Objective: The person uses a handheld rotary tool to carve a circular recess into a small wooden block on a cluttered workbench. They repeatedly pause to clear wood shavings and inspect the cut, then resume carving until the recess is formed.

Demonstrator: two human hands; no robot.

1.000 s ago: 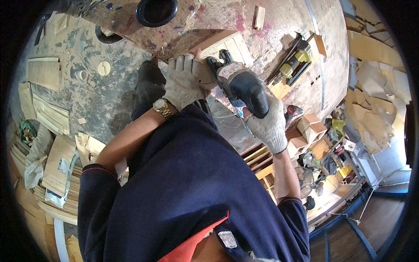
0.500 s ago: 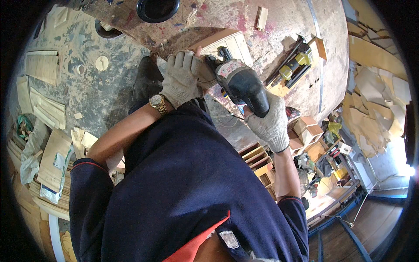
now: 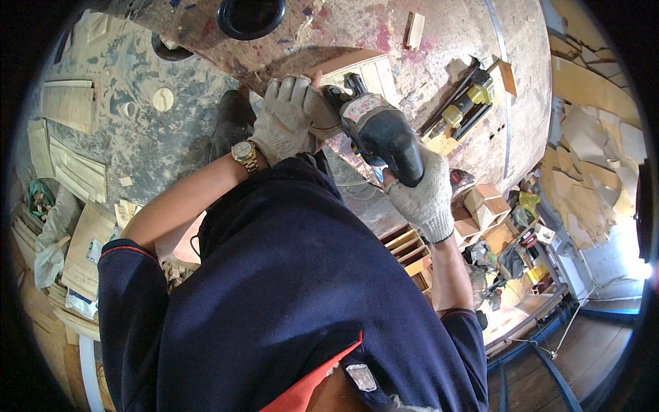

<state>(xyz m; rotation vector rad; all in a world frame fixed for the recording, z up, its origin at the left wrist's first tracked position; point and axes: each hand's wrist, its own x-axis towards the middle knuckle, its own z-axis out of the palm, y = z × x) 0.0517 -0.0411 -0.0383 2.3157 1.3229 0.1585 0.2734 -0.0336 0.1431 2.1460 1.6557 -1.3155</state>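
My right hand (image 3: 424,196), in a white knit glove, is closed around the rear grip of a black power tool (image 3: 384,134), which looks like a sander. The tool's front meets a pale wooden box (image 3: 376,72) at the workbench edge; the exact contact is hidden. Wearing the same kind of glove, my left hand (image 3: 287,113) presses on the near side of the box, fingers bent over it and a bare thumb tip showing. A gold wristwatch (image 3: 244,156) is on my left wrist.
On the stained workbench (image 3: 384,24) lie a yellow-green nail gun (image 3: 467,103), a wood offcut (image 3: 414,31) and a black ring-shaped dish (image 3: 251,17). Thin boards (image 3: 68,106) lie on the floor at left. Small wooden boxes (image 3: 486,206) stand at right, beside stacked sheet scraps (image 3: 597,147).
My left forearm and elbow have shifted slightly outward and the left hand has dipped a little. The tool stays in my right hand at nearly the same place.
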